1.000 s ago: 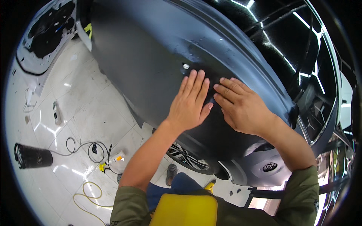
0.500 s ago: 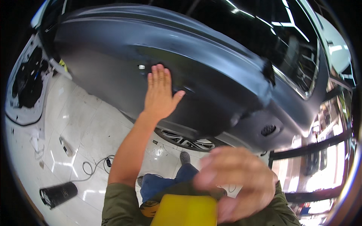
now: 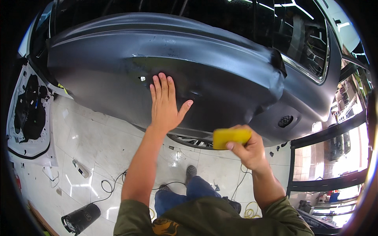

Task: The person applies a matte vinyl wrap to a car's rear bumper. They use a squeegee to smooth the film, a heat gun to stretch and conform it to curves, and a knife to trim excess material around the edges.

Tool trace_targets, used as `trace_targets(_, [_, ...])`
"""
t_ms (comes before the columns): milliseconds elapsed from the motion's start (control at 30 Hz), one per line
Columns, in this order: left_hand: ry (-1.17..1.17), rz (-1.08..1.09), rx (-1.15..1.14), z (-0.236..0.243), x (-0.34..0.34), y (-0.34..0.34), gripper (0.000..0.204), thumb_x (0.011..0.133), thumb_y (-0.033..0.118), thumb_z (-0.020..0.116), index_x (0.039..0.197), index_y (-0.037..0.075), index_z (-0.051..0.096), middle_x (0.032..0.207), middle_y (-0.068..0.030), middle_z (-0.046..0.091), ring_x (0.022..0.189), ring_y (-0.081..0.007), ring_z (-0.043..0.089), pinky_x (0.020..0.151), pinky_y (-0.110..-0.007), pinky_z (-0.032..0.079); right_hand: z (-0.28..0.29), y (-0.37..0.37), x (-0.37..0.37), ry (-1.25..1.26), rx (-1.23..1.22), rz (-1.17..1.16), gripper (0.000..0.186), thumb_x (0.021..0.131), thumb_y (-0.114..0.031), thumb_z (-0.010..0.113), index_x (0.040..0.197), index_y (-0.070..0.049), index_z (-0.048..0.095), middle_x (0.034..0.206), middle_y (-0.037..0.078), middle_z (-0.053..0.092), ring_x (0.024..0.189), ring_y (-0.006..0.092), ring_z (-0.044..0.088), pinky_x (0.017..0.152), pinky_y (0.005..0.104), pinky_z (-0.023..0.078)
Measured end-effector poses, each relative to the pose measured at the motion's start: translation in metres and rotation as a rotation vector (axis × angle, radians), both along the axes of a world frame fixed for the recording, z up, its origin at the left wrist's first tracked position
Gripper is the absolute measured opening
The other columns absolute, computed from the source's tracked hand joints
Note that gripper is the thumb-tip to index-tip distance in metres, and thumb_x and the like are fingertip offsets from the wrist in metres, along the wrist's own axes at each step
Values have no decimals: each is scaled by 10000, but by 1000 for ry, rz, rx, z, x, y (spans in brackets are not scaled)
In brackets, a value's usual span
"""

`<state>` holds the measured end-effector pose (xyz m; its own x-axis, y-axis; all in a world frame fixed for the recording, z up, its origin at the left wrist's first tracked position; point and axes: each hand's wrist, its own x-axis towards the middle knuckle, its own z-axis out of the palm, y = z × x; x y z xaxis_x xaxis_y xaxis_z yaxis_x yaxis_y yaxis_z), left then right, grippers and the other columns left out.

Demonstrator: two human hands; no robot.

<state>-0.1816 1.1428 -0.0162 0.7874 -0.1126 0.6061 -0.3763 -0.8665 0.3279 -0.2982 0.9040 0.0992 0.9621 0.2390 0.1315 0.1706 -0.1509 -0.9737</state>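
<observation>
My left hand [image 3: 164, 106] lies flat on the dark grey film [image 3: 224, 94] that covers the side of a car, its fingers stretched and thumb apart. The film has a matte sheen and hangs loose along its lower edge. A small white piece [image 3: 142, 79] shows on the film just left of my fingertips. In my right hand [image 3: 252, 151] is a yellow squeegee [image 3: 231, 137], a flat rectangular card slightly blurred. It appears in front of the film's lower right part; whether it touches cannot be told.
A detached white door [image 3: 29, 114] stands at the far left. On the tiled floor are a black cylindrical device [image 3: 80, 217] with a cable and a small pale tool [image 3: 80, 168]. A wheel [image 3: 191, 141] shows under the film's edge. Dark framed glass [image 3: 330, 157] is on the right.
My right hand and the yellow squeegee have moved away from my body, up toward the car panel. My left hand stays flat on the film. The view has shifted slightly.
</observation>
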Motion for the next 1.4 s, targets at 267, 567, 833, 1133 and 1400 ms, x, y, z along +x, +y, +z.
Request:
trace_targets(267, [-25,242,-399,7,7,-99,882,989,504,406,1482,-140,60,1543,-378,14,1450,-514,-8,1133,-629,-5,-27,-14,-27,-57,-374,162,168,808,-6,687,970,-4,644,959,140,686,870,263,676,790,326,520])
trace_targets(567, [48,400,-406,7,3,-141,887,999,532,354,1481,-143,39,1541,-381,1,1447,-519,-31,1113,-658,-28,-54,-98,-19,-6,-469,129,180,803,-18,685,972,13,631,958,130,696,864,262,675,800,346,518])
trace_targets(833, [45,368,-273,-9,-18,-152,817,984,493,422,1491,-98,175,1570,-314,88,1450,-517,2,1092,-693,-18,-28,-125,13,-49,-574,29,224,861,-124,695,1004,24,607,816,81,661,740,114,619,661,272,500])
trace_targets(1133, [-12,354,-634,-69,-58,-131,679,966,312,530,1472,-63,275,1565,-312,122,1444,-487,139,1146,-594,97,39,52,155,-1014,-1133,104,228,898,-197,606,907,12,515,755,214,642,741,405,638,666,483,502])
trace_targets(1400, [-11,291,-659,-91,-86,-110,570,948,215,563,1421,-49,386,1553,-298,190,1415,-484,223,1130,-589,176,51,59,150,-1018,-1240,38,224,900,-200,598,917,9,519,793,244,653,746,431,635,692,504,512])
